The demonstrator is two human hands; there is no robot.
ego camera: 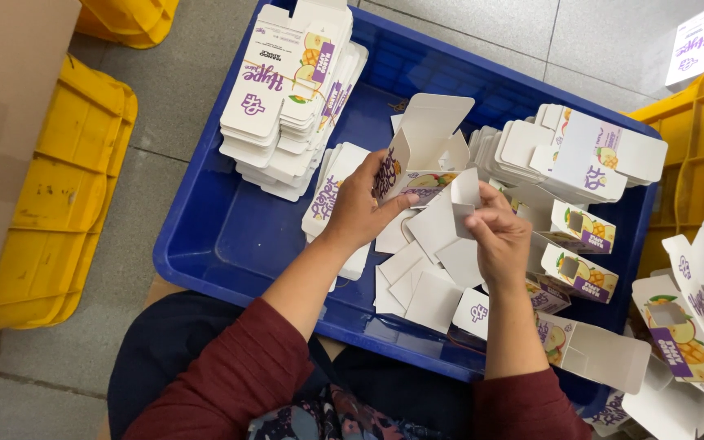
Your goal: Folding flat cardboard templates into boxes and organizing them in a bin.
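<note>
your left hand [360, 208]: closed on the half-folded white printed cardboard carton [425, 159]
your right hand [497, 240]: pinching its white flap [464, 195]
below: blue plastic crate [230, 236]

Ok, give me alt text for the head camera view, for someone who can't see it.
Seen from above, a person's left hand and right hand hold a half-folded white carton over a blue plastic crate. The crate holds stacks of flat carton blanks and loose folded cartons; yellow crates sit on the tiled floor beside it.

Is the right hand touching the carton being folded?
Touching: the head view shows the right hand pinching a white flap of the carton.
</note>
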